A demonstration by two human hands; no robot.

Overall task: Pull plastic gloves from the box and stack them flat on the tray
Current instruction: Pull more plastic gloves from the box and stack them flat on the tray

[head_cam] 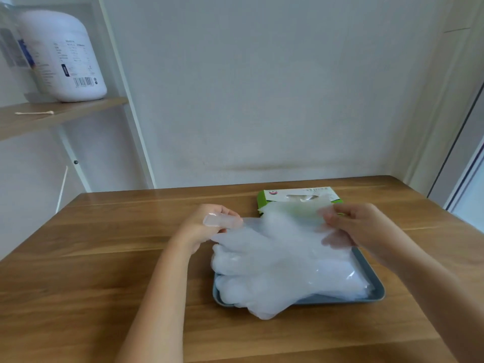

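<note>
A clear plastic glove is stretched between my two hands above the tray. My left hand pinches its fingertip end, and my right hand grips its other end. Below it a stack of clear gloves lies on the grey-blue tray, with some fingertips hanging over the tray's front edge. The green and white glove box lies flat behind the tray, partly hidden by the held glove.
The wooden table stands against a white wall. At the left is a shelf with a large white tub and a cotton swab. A window frame runs along the right edge.
</note>
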